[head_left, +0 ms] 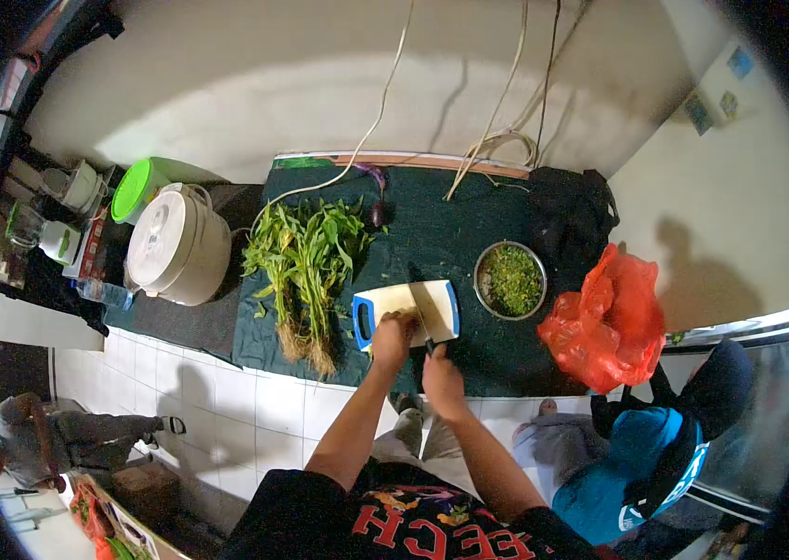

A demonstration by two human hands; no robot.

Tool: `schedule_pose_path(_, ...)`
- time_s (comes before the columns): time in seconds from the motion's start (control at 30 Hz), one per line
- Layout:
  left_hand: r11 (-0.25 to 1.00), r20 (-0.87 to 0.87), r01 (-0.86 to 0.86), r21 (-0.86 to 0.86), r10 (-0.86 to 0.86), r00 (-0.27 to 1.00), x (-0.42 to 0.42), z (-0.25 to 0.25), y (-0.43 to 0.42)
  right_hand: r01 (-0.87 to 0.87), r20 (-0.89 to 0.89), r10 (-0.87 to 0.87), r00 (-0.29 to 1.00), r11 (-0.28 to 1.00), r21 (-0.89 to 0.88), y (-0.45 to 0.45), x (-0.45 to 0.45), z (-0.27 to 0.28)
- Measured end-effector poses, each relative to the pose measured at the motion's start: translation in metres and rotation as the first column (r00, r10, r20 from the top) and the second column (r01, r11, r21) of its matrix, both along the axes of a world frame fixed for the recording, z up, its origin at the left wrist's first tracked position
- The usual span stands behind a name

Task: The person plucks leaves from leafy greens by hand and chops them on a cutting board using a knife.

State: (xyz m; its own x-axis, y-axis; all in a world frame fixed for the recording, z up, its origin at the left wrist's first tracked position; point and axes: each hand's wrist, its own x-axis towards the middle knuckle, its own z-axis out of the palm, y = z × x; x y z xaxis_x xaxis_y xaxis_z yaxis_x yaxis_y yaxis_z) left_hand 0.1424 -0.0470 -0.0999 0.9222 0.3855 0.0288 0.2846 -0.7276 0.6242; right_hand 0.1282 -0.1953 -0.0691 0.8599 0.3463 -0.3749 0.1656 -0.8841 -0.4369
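A white cutting board point(441, 308) with blue edges and a handle slot lies near the table's front edge. My right hand point(443, 381) is closed around the dark handle of a knife point(421, 310), whose blade points away from me over the board. On the board, left of the blade, my left hand point(394, 338) has its fingers curled together; whatever they hold is hidden. Left of the board lie bunches of leafy greens point(306, 247) with roots toward me. To the right stands a steel bowl point(480, 301) holding chopped greens point(512, 278).
A red plastic bag point(611, 322) and a black bag point(572, 215) occupy the table's right side. An eggplant point(378, 213) lies at the back near hanging cables. A white rice cooker point(180, 245) stands left. One person point(619, 467) is close on my right; another point(49, 439) is far left.
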Motion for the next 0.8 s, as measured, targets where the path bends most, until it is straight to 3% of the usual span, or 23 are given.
schedule_pose_path(0.17, 0.999, -0.045, -0.027, 0.021, 0.028, 0.999, -0.001, -0.004, 0.0, -0.035, 0.071, 0.03, 0.997, 0.997, 0.063, 0.007, 0.017, 0.032)
schedule_pose_path(0.37, 0.996, 0.026, 0.009, 0.083, -0.012, 1.0, -0.008, 0.005, -0.003, 0.036, 0.005, -0.036, 0.999, 0.999, -0.017, -0.006, -0.019, -0.014)
schedule_pose_path(0.5, 0.996, 0.119, 0.016, 0.09, -0.027, 0.993, -0.019, 0.0, -0.003, 0.007, 0.032, -0.008, 0.999, 0.999, 0.036, 0.01, 0.009, 0.004)
schedule_pose_path(0.57, 0.98, 0.169, 0.152, 0.125, -0.172, 0.971, -0.024, -0.014, 0.005, -0.027, 0.037, 0.025, 0.999, 0.999, 0.04, 0.013, 0.02, 0.015)
schedule_pose_path(0.67, 0.971, 0.256, 0.164, 0.175, -0.205, 0.945, -0.026, -0.011, 0.008, -0.069, 0.035, 0.068, 0.997, 0.997, 0.041, 0.009, 0.014, 0.024)
schedule_pose_path(0.73, 0.981, 0.249, 0.144, 0.127, -0.172, 0.953, -0.027, -0.009, 0.007, -0.08, 0.035, 0.079, 0.996, 0.996, 0.035, 0.003, -0.003, 0.021)
schedule_pose_path(0.8, 0.99, 0.247, 0.118, 0.075, -0.133, 0.96, -0.025, -0.009, 0.006, 0.026, 0.002, -0.026, 1.0, 0.999, 0.028, 0.0, -0.021, 0.016)
